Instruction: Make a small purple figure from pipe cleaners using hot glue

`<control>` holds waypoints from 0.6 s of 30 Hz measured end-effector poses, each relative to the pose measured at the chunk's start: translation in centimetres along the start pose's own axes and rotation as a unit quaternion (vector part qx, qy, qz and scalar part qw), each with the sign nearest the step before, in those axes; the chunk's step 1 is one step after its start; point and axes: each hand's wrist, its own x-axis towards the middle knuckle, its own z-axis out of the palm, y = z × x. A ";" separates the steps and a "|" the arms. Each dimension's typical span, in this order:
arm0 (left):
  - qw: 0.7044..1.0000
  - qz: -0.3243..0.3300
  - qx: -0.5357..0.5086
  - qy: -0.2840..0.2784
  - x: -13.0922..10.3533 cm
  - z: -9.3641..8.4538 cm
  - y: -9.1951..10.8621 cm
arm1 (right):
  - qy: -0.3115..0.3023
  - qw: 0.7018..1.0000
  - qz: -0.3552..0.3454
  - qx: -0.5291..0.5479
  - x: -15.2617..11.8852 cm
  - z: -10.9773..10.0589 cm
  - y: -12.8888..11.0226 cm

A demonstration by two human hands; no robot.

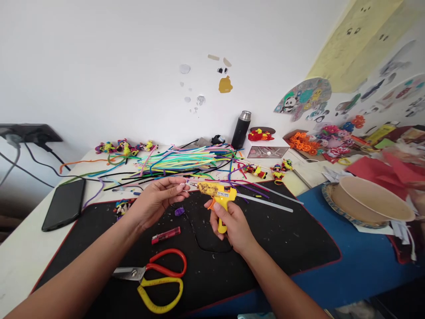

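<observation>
My right hand (229, 223) is wrapped round the handle of a yellow hot glue gun (223, 195), with a finger at its orange trigger. A clear glue stick (265, 202) sticks out of the gun's back. The stained nozzle end points left, towards my left hand (166, 195). That hand is closed in a pinch at the nozzle tip; what its fingertips hold is too small to make out. Below them a small purple coiled piece (179, 212) lies on the black mat (265, 248). Nearer me are a red lighter (166, 235) and scissors (156, 279) with red and yellow handles.
Colourful pipe cleaners (186, 159) are heaped along the back. A phone (64, 204) lies at the left. Behind stand a black thermos (241, 130) and a white box (268, 148). Small pipe-cleaner figures (126, 147) are scattered about. A beige bowl (375, 199) stands at the right.
</observation>
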 end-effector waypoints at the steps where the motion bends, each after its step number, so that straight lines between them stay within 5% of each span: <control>1: 1.000 0.005 0.008 -0.001 0.0 0.0 0.0 | 0.001 1.000 0.000 -0.009 0.0 0.1 -0.1; 18: 0.981 0.109 0.161 0.001 -0.4 0.4 0.1 | 0.069 0.989 0.012 -0.129 -0.3 0.7 0.1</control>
